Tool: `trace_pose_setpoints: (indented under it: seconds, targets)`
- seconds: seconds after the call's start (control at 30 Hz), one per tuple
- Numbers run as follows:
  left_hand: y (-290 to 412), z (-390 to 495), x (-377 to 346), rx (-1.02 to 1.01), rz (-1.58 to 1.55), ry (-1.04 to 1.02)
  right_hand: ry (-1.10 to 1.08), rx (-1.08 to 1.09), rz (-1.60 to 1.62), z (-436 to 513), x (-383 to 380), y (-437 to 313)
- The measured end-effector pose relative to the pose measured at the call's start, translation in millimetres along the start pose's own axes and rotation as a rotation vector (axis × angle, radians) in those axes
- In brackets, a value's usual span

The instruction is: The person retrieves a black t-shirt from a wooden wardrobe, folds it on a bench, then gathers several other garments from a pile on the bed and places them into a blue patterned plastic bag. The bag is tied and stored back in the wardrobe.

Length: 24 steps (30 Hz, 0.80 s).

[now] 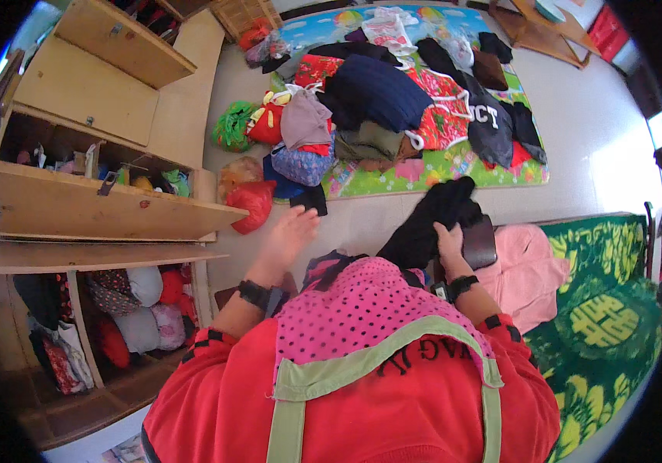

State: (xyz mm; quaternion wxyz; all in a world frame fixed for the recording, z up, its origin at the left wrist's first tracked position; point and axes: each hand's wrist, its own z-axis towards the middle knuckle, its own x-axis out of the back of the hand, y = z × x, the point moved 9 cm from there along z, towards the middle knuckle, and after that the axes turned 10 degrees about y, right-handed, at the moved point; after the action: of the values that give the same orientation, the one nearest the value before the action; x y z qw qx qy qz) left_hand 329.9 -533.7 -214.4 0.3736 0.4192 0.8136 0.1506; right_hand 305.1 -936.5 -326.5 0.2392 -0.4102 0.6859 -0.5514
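My left hand (290, 240) is raised in front of me, slightly blurred, with its fingers apart and nothing in it. A black cloth garment (423, 223) hangs bunched to the right, and my right hand (449, 240) grips its edge. Just beside that hand lies a dark brown, glossy object (479, 243), partly hidden. A folded pink garment (525, 272) rests further right. Beyond my hands, a heap of clothes covers a patterned play mat (412, 171), among them a dark blue quilted piece (386, 89), red floral pieces (444, 127) and a mauve cloth (306, 118).
A wooden cabinet with open doors (111, 202) stands at the left, with clothes and stuffed bags inside. A red plastic bag (250, 205) lies by its door edge. A green patterned blanket (597, 312) spreads at the right, and a wooden table (545, 35) stands at the upper right.
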Motion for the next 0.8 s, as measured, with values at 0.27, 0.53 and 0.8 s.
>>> trace_pose_setpoints:
  seconds: [0.27,0.53,0.8]
  targets:
    - [12,6,106,0.082,0.064,0.230,0.285,-0.217,0.295,36,13,13]
    - [28,14,152,-0.058,-0.019,0.290,0.170,-0.315,0.292,111,-88,-10]
    - [22,9,171,-0.126,-0.317,0.557,-0.084,-0.233,0.237,223,-240,-79]
